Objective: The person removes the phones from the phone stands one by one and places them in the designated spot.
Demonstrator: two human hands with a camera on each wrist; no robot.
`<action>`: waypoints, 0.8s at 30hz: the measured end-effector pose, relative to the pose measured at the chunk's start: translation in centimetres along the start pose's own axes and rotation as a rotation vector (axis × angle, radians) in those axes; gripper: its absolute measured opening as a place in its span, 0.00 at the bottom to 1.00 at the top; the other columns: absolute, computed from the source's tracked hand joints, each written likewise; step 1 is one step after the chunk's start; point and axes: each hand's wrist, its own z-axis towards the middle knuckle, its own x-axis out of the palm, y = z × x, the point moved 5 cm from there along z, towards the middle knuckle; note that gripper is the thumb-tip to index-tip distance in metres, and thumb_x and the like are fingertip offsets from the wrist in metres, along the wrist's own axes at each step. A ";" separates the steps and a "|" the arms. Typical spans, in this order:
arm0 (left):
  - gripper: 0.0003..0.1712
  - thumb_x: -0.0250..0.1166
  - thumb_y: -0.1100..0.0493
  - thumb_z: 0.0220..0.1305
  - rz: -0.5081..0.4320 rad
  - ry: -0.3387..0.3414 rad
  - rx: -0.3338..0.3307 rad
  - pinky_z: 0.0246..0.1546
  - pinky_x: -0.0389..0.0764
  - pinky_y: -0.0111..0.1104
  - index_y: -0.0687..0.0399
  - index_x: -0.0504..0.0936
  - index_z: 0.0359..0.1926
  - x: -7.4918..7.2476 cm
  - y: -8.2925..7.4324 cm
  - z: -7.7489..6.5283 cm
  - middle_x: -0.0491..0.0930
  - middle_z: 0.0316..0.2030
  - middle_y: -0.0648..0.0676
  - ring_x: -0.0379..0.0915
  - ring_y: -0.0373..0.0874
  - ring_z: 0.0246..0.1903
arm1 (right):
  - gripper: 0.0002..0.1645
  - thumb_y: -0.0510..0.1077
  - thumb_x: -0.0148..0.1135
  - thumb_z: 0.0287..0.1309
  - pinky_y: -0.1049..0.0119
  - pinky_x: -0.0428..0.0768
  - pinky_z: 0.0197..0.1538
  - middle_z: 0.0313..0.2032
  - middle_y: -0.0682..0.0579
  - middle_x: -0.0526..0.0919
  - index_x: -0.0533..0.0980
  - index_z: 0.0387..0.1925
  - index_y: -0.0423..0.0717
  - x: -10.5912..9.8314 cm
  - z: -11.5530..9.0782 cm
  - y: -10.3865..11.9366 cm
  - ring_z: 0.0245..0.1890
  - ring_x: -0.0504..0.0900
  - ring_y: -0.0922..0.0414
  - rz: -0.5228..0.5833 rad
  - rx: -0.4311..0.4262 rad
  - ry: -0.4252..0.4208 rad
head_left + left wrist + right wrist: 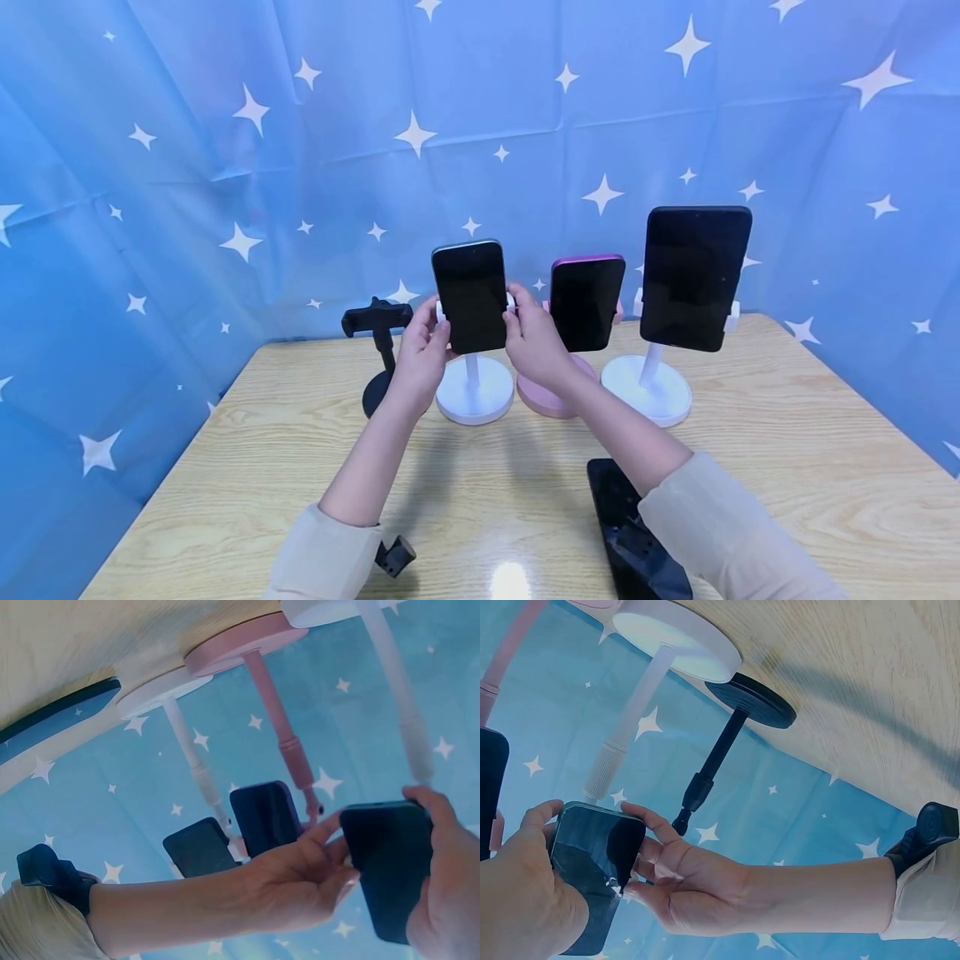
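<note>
Nearest you, a flat dark device (pixel 609 496) is lying on the bench (pixel 247 475), your right sleeve (pixel 723 521) partly hiding it. Farther out, your left grip (pixel 422 348) and right grip (pixel 537 340) are clamping on opposite side edges of the pale-edged phone (pixel 471 293), close by the side holders of a white stand (pixel 475 398). The phone is sitting between your hands, above the stand's round base, its long axis running nearly upright with a slight lean; neither hand is lying clearly nearer. A black stand (pixel 377 317) is standing left of it, a pink stand (pixel 542 400) right, and starry cloth (pixel 352 92) is hanging behind.
</note>
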 end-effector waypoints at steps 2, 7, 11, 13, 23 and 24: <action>0.21 0.41 0.63 0.72 0.000 -0.002 0.010 0.51 0.73 0.40 0.47 0.61 0.63 -0.1 0.0 0.0 0.69 0.55 0.54 0.71 0.48 0.53 | 0.25 0.32 0.39 0.66 0.66 0.73 0.34 0.42 0.38 0.73 0.55 0.63 0.32 -0.1 0.0 0.0 0.28 0.70 0.53 -0.013 -0.002 0.003; 0.22 0.41 0.65 0.71 -0.017 -0.001 0.043 0.49 0.75 0.39 0.48 0.63 0.63 -0.2 0.2 -0.1 0.71 0.53 0.56 0.72 0.49 0.51 | 0.23 0.31 0.42 0.64 0.63 0.76 0.39 0.45 0.35 0.74 0.58 0.61 0.30 -0.2 -0.2 0.0 0.35 0.74 0.49 -0.037 -0.039 -0.004; 0.22 0.41 0.67 0.70 -0.029 0.002 0.075 0.49 0.75 0.40 0.50 0.64 0.63 -0.5 0.3 -0.4 0.71 0.53 0.57 0.73 0.50 0.50 | 0.23 0.29 0.45 0.62 0.58 0.78 0.45 0.47 0.34 0.75 0.60 0.58 0.29 -0.3 -0.5 0.1 0.40 0.76 0.48 -0.028 -0.097 -0.012; 0.23 0.41 0.68 0.70 -0.022 0.009 0.098 0.48 0.76 0.41 0.51 0.64 0.63 -0.6 0.3 -0.5 0.71 0.53 0.57 0.73 0.50 0.50 | 0.22 0.28 0.46 0.61 0.57 0.78 0.46 0.47 0.34 0.75 0.61 0.58 0.28 -0.3 -0.7 0.1 0.39 0.76 0.48 -0.030 -0.123 -0.018; 0.24 0.44 0.68 0.69 -0.031 0.061 0.166 0.44 0.77 0.37 0.49 0.64 0.64 -0.9 -0.2 -1.5 0.71 0.50 0.59 0.75 0.52 0.48 | 0.21 0.26 0.49 0.58 0.58 0.79 0.45 0.43 0.36 0.77 0.64 0.54 0.28 -0.7 -1.8 1.1 0.35 0.77 0.51 -0.020 -0.203 -0.054; 0.24 0.44 0.68 0.69 -0.026 0.065 0.164 0.45 0.77 0.37 0.49 0.64 0.64 -1.0 -0.4 -1.7 0.71 0.50 0.59 0.75 0.51 0.48 | 0.21 0.26 0.49 0.58 0.58 0.79 0.46 0.44 0.36 0.78 0.64 0.55 0.29 -0.8 -1.9 1.3 0.36 0.78 0.51 -0.019 -0.206 -0.050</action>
